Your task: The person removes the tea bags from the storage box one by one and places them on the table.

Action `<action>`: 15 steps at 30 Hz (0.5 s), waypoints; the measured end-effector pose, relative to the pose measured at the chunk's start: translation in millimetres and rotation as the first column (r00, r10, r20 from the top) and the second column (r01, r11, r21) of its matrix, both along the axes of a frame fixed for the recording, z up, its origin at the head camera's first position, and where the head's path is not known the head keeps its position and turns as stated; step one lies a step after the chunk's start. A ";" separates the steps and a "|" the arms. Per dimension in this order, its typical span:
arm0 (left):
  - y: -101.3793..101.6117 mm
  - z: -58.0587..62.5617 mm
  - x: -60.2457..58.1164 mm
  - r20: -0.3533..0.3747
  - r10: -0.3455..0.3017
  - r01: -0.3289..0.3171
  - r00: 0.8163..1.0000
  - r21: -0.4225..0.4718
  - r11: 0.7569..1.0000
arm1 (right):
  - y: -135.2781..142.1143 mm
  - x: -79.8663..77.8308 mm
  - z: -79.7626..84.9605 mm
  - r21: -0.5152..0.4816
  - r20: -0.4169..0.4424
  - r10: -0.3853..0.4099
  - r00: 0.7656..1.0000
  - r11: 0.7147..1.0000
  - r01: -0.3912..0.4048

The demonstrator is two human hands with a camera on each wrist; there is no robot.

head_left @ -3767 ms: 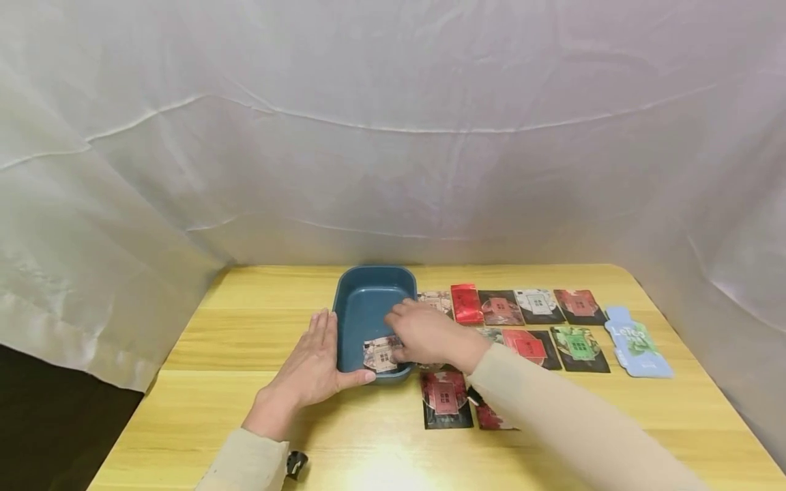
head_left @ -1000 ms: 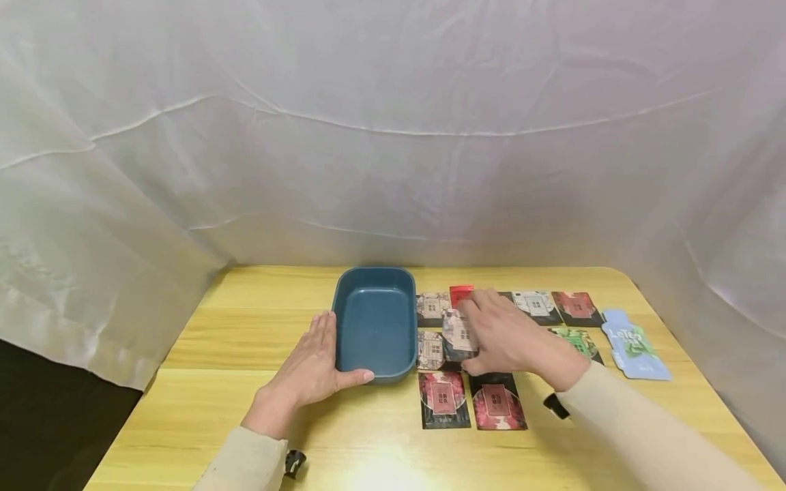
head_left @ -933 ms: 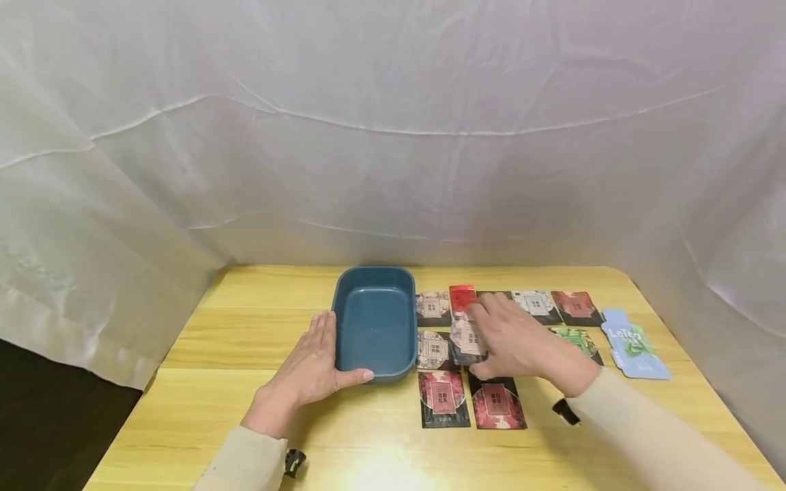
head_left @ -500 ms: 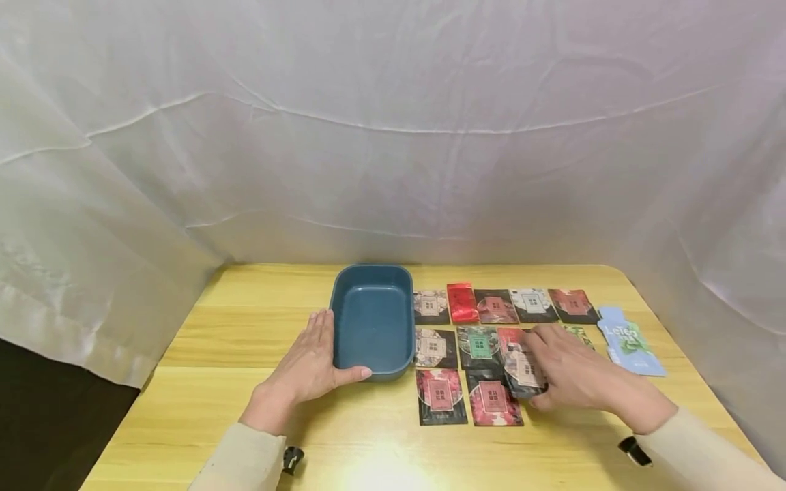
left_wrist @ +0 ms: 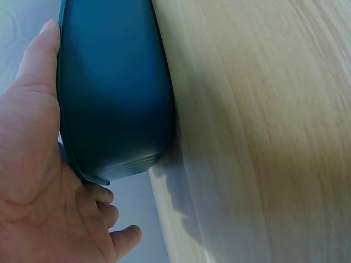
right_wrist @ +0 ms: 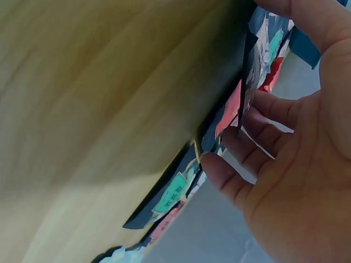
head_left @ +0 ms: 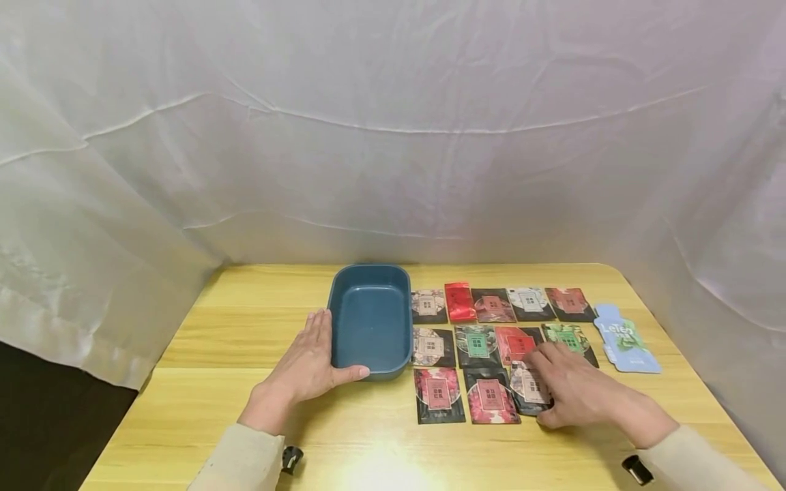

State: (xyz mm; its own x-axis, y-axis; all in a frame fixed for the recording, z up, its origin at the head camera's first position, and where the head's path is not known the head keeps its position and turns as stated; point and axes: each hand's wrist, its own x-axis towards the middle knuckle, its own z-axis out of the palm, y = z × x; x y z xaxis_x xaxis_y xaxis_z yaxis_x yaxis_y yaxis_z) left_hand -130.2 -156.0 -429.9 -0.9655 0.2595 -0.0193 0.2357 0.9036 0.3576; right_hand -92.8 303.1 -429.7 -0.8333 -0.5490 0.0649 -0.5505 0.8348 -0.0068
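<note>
My left hand (head_left: pixel 297 372) lies along the left side of a deep blue plastic tray (head_left: pixel 371 324), its fingers straight and the thumb at the front rim. The left wrist view shows the palm beside the tray's wall (left_wrist: pixel 115 93). My right hand (head_left: pixel 580 385) pinches a black sachet with a pale floral print (head_left: pixel 529 385) at the right end of the front row. In the right wrist view this sachet (right_wrist: pixel 251 74) stands tilted between thumb and fingers. Left of it lie two sachets with pink prints, one (head_left: pixel 491 397) close beside it and another (head_left: pixel 439 395) farther left.
A middle row holds a beige sachet (head_left: pixel 432 348), a green-labelled one (head_left: pixel 477 344), a red one (head_left: pixel 518 343) and a bright green one (head_left: pixel 568 335). Several more form the back row, including a shiny red packet (head_left: pixel 460 302). A light blue pouch (head_left: pixel 626 339) lies far right.
My right hand took the pale sachet out of the tray, carried it rightward over the middle row, then down to the front row's right end. My left hand stays at the tray.
</note>
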 end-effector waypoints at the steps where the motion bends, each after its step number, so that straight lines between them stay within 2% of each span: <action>1: 0.1 0.0 0.1 -0.003 -0.003 0.003 1.000 0.000 1.000 | -0.3 0.2 -0.6 -0.001 0.004 -0.001 1.000 1.000 0.001; 15: 0.0 0.4 0.9 -0.014 -0.015 0.015 1.000 -0.002 1.000 | 1.9 2.3 -1.6 -0.007 0.075 -0.018 0.997 1.000 0.018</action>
